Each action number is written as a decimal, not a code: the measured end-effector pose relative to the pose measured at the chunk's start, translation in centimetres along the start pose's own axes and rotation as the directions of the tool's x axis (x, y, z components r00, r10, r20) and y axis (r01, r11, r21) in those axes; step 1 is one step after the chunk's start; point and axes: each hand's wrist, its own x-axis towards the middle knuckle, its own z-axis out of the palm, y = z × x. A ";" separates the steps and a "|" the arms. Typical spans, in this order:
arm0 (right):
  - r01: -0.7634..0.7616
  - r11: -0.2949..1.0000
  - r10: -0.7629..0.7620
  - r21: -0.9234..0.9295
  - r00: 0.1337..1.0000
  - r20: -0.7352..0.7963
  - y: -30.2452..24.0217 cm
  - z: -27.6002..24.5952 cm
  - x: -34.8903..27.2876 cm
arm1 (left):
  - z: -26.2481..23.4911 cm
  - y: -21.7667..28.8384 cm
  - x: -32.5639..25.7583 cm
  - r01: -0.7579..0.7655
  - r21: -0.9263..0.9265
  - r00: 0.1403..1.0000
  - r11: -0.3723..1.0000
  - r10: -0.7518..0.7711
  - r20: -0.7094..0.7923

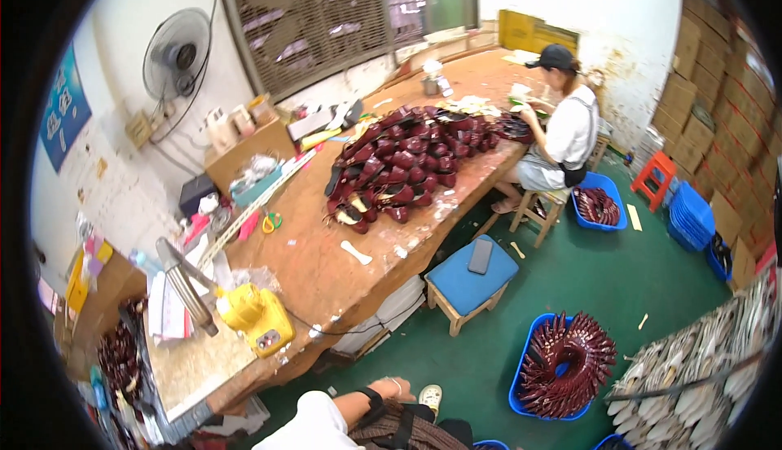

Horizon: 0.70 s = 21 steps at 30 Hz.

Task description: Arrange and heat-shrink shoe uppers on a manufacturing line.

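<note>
My left hand hangs low in front of my body, below the table's front edge, at the end of a bare forearm with a black band. Its fingers are small and partly hidden, so whether they hold anything does not show. Next to it are a pale clog on my foot and my brown striped garment. My right hand is out of view. On the wooden table ahead lies a large heap of dark red shoes. A white shoehorn-like piece and green-and-orange scissors lie apart from it.
A yellow machine stands at the table's near left. A blue-topped stool bears a phone. Dark red pieces fill a blue basket on the floor. A co-worker sits at the far right, hands at the table. Racked white shoe lasts stand at right.
</note>
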 end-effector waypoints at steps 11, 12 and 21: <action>0.277 0.942 -0.333 0.191 0.848 0.413 -48.1 2.0 11.8 | 1.0 -9.5 -3.2 0.226 -0.630 0.860 0.744 -0.455 -0.229; 0.390 0.917 -0.386 0.085 0.812 0.439 -49.8 2.9 12.4 | 2.2 -9.8 -2.9 0.269 -0.666 0.851 0.696 -0.495 -0.174; 0.646 0.708 -0.284 -0.284 0.630 0.723 -62.3 8.7 16.4 | 6.8 -6.5 -2.6 0.239 -0.901 0.784 0.362 -0.620 -0.041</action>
